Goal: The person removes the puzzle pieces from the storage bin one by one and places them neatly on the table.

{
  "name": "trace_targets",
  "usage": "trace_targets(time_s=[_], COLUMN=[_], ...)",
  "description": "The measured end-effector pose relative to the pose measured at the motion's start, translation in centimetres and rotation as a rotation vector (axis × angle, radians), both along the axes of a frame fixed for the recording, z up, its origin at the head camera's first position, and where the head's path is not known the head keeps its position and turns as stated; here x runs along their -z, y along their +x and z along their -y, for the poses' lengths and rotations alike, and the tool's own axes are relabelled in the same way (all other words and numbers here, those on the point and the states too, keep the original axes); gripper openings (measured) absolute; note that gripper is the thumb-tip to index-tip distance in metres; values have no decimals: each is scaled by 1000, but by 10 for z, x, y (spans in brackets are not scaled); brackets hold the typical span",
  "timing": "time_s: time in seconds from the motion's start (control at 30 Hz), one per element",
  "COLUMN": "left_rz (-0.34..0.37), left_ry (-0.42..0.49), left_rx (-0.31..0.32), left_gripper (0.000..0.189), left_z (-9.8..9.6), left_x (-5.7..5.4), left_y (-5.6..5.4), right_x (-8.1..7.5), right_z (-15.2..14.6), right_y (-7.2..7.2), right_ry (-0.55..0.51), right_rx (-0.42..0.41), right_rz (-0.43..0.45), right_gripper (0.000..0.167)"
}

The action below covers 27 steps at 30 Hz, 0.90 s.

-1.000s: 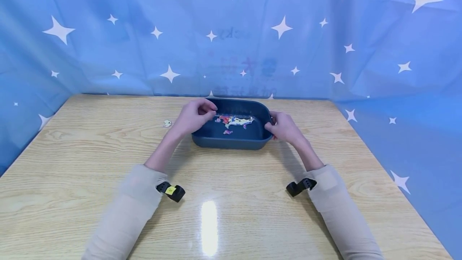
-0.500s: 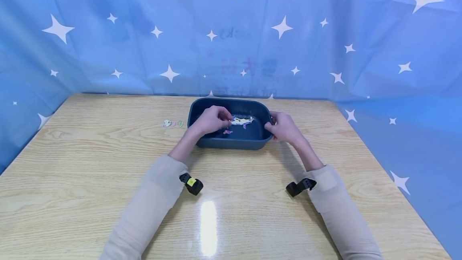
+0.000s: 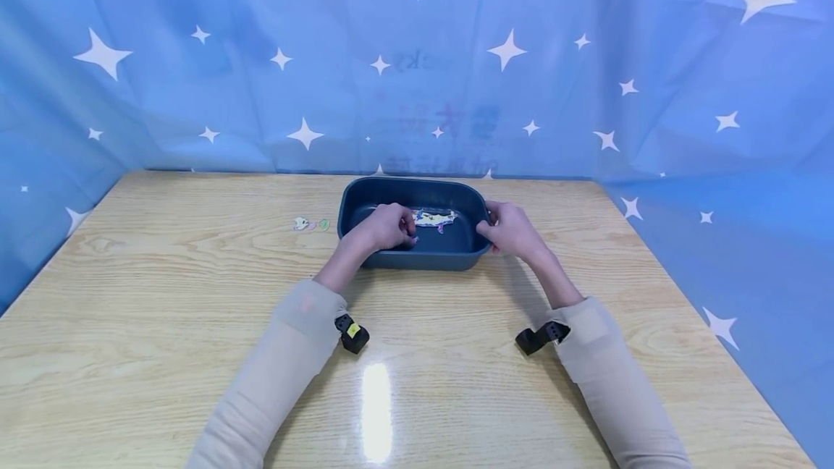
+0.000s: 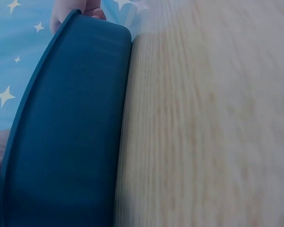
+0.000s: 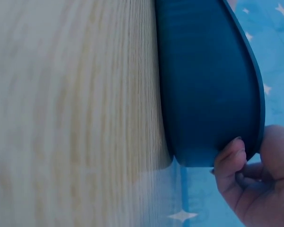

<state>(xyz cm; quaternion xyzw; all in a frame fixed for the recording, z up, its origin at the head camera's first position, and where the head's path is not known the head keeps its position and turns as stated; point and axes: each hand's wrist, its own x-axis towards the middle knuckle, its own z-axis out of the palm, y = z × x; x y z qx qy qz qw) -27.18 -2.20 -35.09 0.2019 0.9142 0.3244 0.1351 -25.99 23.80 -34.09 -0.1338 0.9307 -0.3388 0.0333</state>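
Note:
In the head view my left hand (image 3: 384, 229) reaches over the near rim into a dark blue bin (image 3: 417, 259), its fingertips pinching a small pink-purple paper cutout (image 3: 415, 240) at the floor. Just beyond those fingers lies a larger pale, blue-edged cutout (image 3: 433, 218). My right hand (image 3: 513, 230) grips the bin's right end, thumb on one side of the wall and fingers on the other. The right wrist view shows that hand (image 5: 258, 177) at the rim's corner. The bin wall (image 4: 71, 118) fills much of the left wrist view and hides most of the left hand.
Left of the bin, a white cutout (image 3: 300, 224), a pink cutout (image 3: 311, 226) and a green one (image 3: 324, 224) lie in a row on the wooden table (image 3: 195, 295). A blue star-patterned curtain (image 3: 260, 93) hangs behind the table's far edge.
My left hand has moved from the bin's left end rightward and down to the small cutout inside. The pink and green cutouts on the table now show. The right hand keeps its grip.

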Motion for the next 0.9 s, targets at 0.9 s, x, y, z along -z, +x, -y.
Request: trace_targets(time_s=[0.9], left_rz=[-357], left_ry=[310], left_rx=[-107], left_gripper=[5], left_z=[3], left_x=[-6], left_y=[13], right_x=[-1], right_z=[2], right_y=[1], right_ry=[-14], right_rx=[5], right_rz=[22], right_gripper=[51])
